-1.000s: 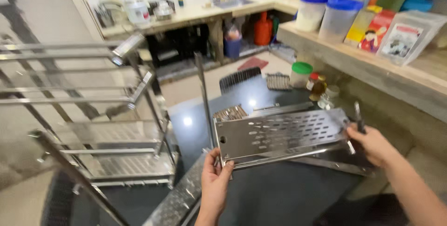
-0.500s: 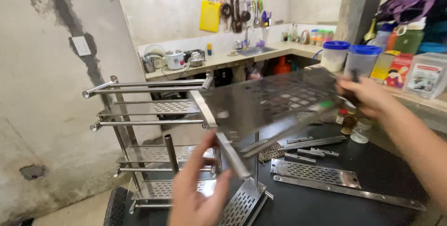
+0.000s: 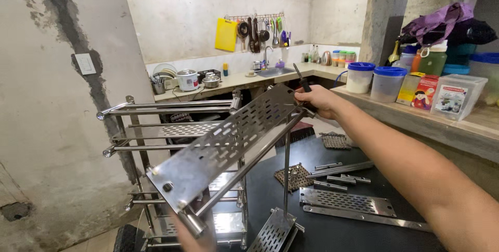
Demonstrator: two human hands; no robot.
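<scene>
A long perforated steel shelf panel (image 3: 228, 137) with a round rail along its edge is held up in the air, tilted, above a dark table (image 3: 343, 234). My right hand (image 3: 317, 100) grips its far end and also holds a thin dark tool (image 3: 300, 75). My left hand (image 3: 204, 241) supports the near end from below and is mostly hidden by the panel. Just left of and behind the panel stands a steel tube rack frame (image 3: 156, 110) with perforated shelves.
Loose rack parts lie on the table: perforated strips (image 3: 345, 201), short tubes (image 3: 340, 169), a small perforated plate (image 3: 293, 175). A ledge at the right carries lidded plastic containers (image 3: 387, 83). A kitchen counter with a rice cooker (image 3: 187, 79) runs along the back wall.
The panel has been lifted off the table and swung up toward the rack frame. My right hand has risen with its far end, and my view has tilted up.
</scene>
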